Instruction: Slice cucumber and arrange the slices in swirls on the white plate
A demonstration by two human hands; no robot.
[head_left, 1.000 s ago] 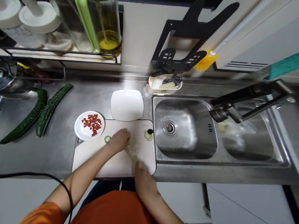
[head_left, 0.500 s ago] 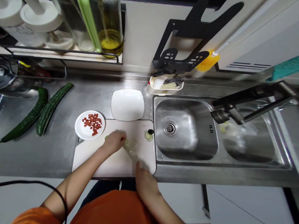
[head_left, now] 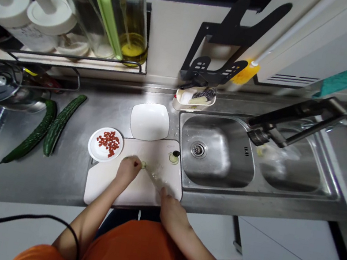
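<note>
My left hand (head_left: 128,170) is closed over a short piece of cucumber on the white cutting board (head_left: 103,185). Only the pale green cut end of the cucumber piece (head_left: 143,165) shows beyond my fingers. My right hand (head_left: 174,213), at the board's front right, is wrapped round the handle of a knife (head_left: 154,179). Its blade points up and left, with the tip close to the cucumber. Some cucumber end slices (head_left: 173,158) lie at the board's upper right corner.
A plate of diced red bits (head_left: 93,143) overlaps the board's left corner. Behind the board sits a white square plate (head_left: 150,121). Two whole cucumbers (head_left: 60,125) lie on the steel counter to the left. A double sink (head_left: 220,151) with a black faucet (head_left: 296,120) adjoins the right.
My left hand has shifted slightly left and down, and the cucumber's cut end shows more clearly. The right hand still holds the knife; the view has moved a little.
</note>
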